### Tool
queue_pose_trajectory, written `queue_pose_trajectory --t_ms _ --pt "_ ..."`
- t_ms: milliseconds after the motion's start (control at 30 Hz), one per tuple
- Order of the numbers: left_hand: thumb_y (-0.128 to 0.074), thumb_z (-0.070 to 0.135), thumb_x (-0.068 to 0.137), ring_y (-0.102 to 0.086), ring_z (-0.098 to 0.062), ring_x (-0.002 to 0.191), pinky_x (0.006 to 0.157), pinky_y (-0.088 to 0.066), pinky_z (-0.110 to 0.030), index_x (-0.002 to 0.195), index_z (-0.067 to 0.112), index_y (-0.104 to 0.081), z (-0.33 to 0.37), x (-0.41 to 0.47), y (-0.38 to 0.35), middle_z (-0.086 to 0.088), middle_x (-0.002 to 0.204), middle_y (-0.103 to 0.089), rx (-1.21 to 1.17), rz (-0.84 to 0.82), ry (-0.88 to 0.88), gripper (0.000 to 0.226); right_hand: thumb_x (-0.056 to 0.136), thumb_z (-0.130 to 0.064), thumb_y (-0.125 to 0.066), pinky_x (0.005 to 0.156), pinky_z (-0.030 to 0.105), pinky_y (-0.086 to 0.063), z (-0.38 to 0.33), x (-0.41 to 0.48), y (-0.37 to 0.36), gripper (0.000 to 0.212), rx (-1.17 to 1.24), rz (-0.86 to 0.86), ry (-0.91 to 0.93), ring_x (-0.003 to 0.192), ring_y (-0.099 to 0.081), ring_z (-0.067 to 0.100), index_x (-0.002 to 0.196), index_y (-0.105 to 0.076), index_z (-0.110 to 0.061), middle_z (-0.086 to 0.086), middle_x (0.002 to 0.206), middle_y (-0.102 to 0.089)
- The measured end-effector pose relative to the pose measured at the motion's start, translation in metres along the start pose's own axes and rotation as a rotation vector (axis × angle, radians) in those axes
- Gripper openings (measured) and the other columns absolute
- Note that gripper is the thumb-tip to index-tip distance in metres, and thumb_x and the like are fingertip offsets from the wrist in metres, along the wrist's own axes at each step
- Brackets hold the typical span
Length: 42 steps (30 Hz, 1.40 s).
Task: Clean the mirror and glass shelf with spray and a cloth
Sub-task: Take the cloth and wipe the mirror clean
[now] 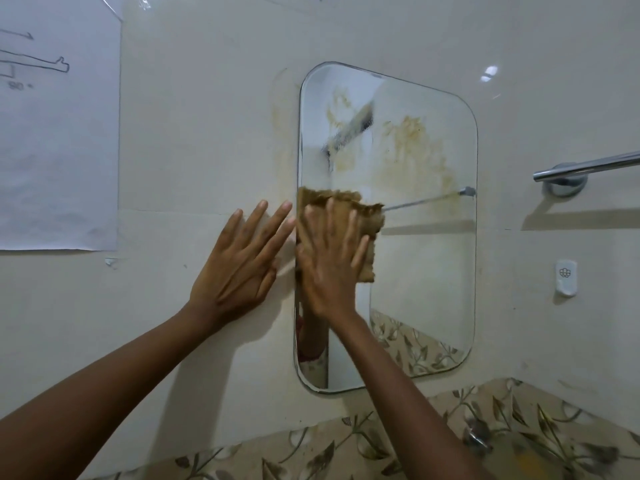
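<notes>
A rounded rectangular mirror (422, 271) hangs on the cream tiled wall, its upper half smeared with yellowish-brown streaks. My right hand (329, 261) lies flat with spread fingers on a brown cloth (369, 216), pressing it against the mirror's left side. My left hand (239, 268) rests flat on the wall tile just left of the mirror's edge, fingers straight. No spray bottle or glass shelf is in view.
A chrome towel bar (585, 168) juts from the wall at the right, with a white plastic hook (566, 277) below it. A paper sheet with drawings (59, 133) is taped at the upper left. Floral-patterned tiles (450, 434) run along the bottom.
</notes>
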State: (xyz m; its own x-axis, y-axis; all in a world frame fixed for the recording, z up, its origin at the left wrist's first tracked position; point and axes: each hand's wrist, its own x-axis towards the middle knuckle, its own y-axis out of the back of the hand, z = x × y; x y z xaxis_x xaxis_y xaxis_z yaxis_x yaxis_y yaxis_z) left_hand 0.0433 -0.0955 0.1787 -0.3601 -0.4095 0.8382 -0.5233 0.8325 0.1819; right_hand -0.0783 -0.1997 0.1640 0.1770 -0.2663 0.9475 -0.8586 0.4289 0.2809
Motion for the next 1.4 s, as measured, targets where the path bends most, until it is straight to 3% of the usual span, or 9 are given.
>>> queue_pose_trajectory --t_ms 167,267,400,500,600,700,800,1100,1400 --pt "-0.019 0.030 0.096 -0.021 -0.033 0.143 0.114 -0.020 -0.052 0.149 0.017 -0.014 0.001 -0.001 0.005 -0.009 0.155 -0.022 -0.013 0.033 -0.017 0.055 0.096 -0.048 -0.019 0.114 0.053 0.016 -0.003 -0.073 -0.018 0.057 -0.004 -0.091 0.102 0.146 0.017 0.021 0.147 0.002 -0.038 -0.004 0.159 0.013" --pt "-0.011 0.035 0.097 -0.027 -0.033 0.141 0.112 -0.023 -0.052 0.149 0.018 -0.018 0.001 -0.002 0.004 -0.008 0.155 -0.024 0.056 -0.009 -0.047 0.055 0.095 -0.047 -0.019 0.114 0.052 0.010 0.009 -0.114 -0.027 0.057 -0.019 -0.084 0.064 0.147 0.009 0.016 0.148 -0.001 -0.036 -0.008 0.159 0.011" --pt "-0.022 0.036 0.095 -0.030 -0.032 0.140 0.111 -0.025 -0.050 0.147 0.021 -0.024 0.000 -0.002 0.000 -0.004 0.155 -0.025 0.174 -0.054 -0.081 0.055 0.095 -0.051 -0.009 0.115 0.049 -0.005 0.033 -0.143 -0.032 0.056 0.045 0.013 -0.216 0.146 -0.006 0.017 0.148 -0.006 -0.035 -0.013 0.159 0.005" --pt "-0.024 0.038 0.094 -0.031 -0.032 0.139 0.110 -0.024 -0.049 0.146 0.021 -0.027 -0.001 -0.002 -0.001 -0.003 0.155 -0.026 0.224 -0.051 -0.079 0.055 0.092 -0.056 0.000 0.114 0.050 -0.015 0.058 -0.136 -0.026 0.059 0.061 0.113 -0.496 0.143 -0.016 0.023 0.147 0.004 -0.034 -0.004 0.159 -0.009" --pt "-0.024 0.042 0.095 -0.030 -0.033 0.139 0.109 -0.023 -0.050 0.147 0.021 -0.026 -0.002 -0.002 -0.002 -0.004 0.155 -0.026 0.260 -0.054 -0.078 0.056 0.088 -0.062 -0.001 0.115 0.054 -0.012 0.094 -0.108 -0.009 0.065 0.112 0.179 -0.709 0.146 -0.012 0.031 0.143 -0.002 -0.027 0.008 0.157 -0.016" --pt "-0.024 0.044 0.095 -0.031 -0.033 0.139 0.108 -0.023 -0.050 0.146 0.020 -0.028 -0.001 -0.002 -0.001 -0.005 0.154 -0.029 0.267 -0.053 -0.072 0.057 0.093 -0.048 -0.018 0.117 0.052 -0.006 0.133 -0.059 0.014 0.057 0.139 0.244 -0.857 0.147 -0.001 0.025 0.146 -0.004 -0.030 0.001 0.160 -0.006" --pt "-0.027 0.044 0.094 -0.034 -0.033 0.137 0.106 -0.024 -0.050 0.145 0.019 -0.032 -0.001 -0.001 0.001 -0.006 0.153 -0.031 0.265 -0.036 -0.079 0.057 0.098 -0.042 -0.021 0.118 0.051 0.001 0.155 0.005 0.039 0.054 0.192 0.272 -0.918 0.147 0.004 0.021 0.148 -0.005 -0.031 -0.005 0.160 -0.001" --pt "-0.028 0.046 0.094 -0.033 -0.035 0.137 0.105 -0.024 -0.051 0.144 0.018 -0.033 -0.001 -0.001 0.000 -0.008 0.152 -0.033 0.241 -0.020 -0.084 0.058 0.097 -0.044 -0.020 0.116 0.053 0.009 0.125 0.138 0.074 0.054 0.211 0.240 -0.696 0.146 0.012 0.025 0.148 -0.002 -0.033 -0.005 0.160 0.004" --pt "-0.027 0.045 0.094 -0.032 -0.034 0.138 0.107 -0.023 -0.051 0.145 0.019 -0.031 0.001 -0.002 -0.002 -0.009 0.154 -0.026 0.254 0.029 -0.070 0.058 0.097 -0.043 -0.026 0.113 0.055 0.013 0.018 0.112 0.037 0.056 0.024 0.107 -0.051 0.146 0.012 0.023 0.148 -0.005 -0.033 -0.003 0.160 0.004"
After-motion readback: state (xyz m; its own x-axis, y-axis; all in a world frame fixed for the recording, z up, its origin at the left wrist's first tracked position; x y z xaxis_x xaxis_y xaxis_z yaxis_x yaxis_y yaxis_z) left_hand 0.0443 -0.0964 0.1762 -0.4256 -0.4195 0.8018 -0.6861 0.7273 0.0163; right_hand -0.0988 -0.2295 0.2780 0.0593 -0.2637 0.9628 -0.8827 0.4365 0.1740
